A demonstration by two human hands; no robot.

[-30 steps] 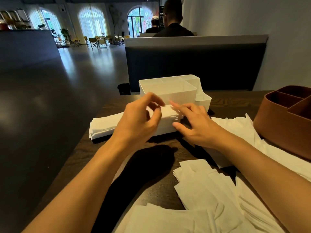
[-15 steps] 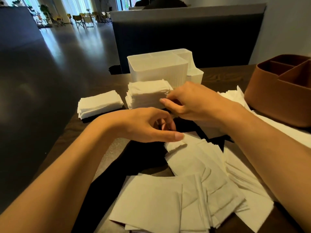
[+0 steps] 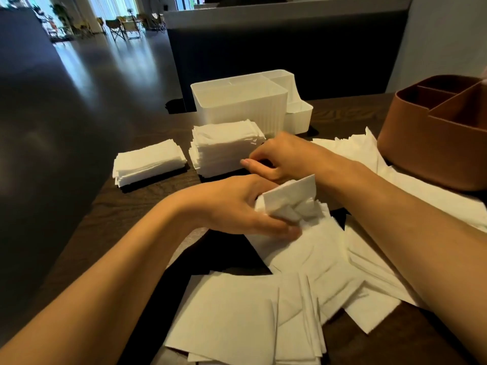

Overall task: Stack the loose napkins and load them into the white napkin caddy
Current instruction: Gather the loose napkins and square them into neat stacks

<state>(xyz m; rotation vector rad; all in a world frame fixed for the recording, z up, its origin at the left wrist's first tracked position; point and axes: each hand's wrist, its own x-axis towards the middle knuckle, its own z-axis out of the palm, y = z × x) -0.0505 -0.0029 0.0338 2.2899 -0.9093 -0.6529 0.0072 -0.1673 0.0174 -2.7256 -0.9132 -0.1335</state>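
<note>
A dark wood-grain table [image 3: 147, 198] carries the work. Beyond it stands a dark booth partition [image 3: 290, 51] with a pale top edge. To the left, glossy dark floor [image 3: 100, 75] reflects bright windows [image 3: 110, 3]; chairs [image 3: 123, 29] stand far off.

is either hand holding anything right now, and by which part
The left hand grips a crumpled white paper napkin by its lower left edge, lifted off the loose pile. The right hand holds nothing clearly; its fingertips sit at the tall stacked napkins' right side.
</note>
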